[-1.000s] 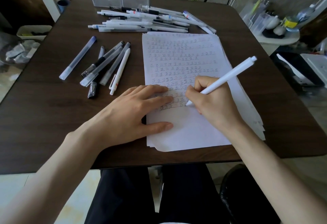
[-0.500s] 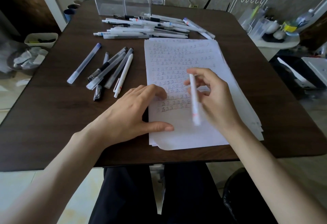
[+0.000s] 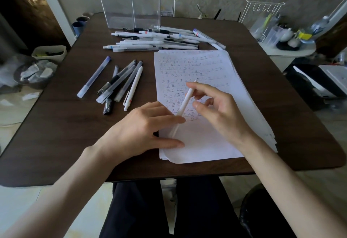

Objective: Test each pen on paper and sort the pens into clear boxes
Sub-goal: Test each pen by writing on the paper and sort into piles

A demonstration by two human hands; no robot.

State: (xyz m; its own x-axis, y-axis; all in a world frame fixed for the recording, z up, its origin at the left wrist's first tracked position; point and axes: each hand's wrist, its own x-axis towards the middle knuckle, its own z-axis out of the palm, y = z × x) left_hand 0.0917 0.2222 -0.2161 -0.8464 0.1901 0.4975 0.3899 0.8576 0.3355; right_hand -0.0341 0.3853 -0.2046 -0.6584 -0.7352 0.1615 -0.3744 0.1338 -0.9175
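Observation:
A stack of white paper covered in rows of small written marks lies on the dark wooden table. My left hand rests flat on the paper's left edge. My right hand holds a white pen above the sheet, tip pointing away from me, the pen's lower end reaching my left fingers. Two clear boxes stand at the table's far edge. A pile of white pens lies in front of them, and a smaller group of pens lies left of the paper.
A bin with crumpled paper and a small tray sit on the floor at left. A side table with a wire rack and bottles stands at right. Cups stand by the table's far-left corner.
My right hand lifted the pen off the paper and turned it around, tip now pointing away. My left hand stayed on the paper. The camera tilted slightly, bringing the boxes into view.

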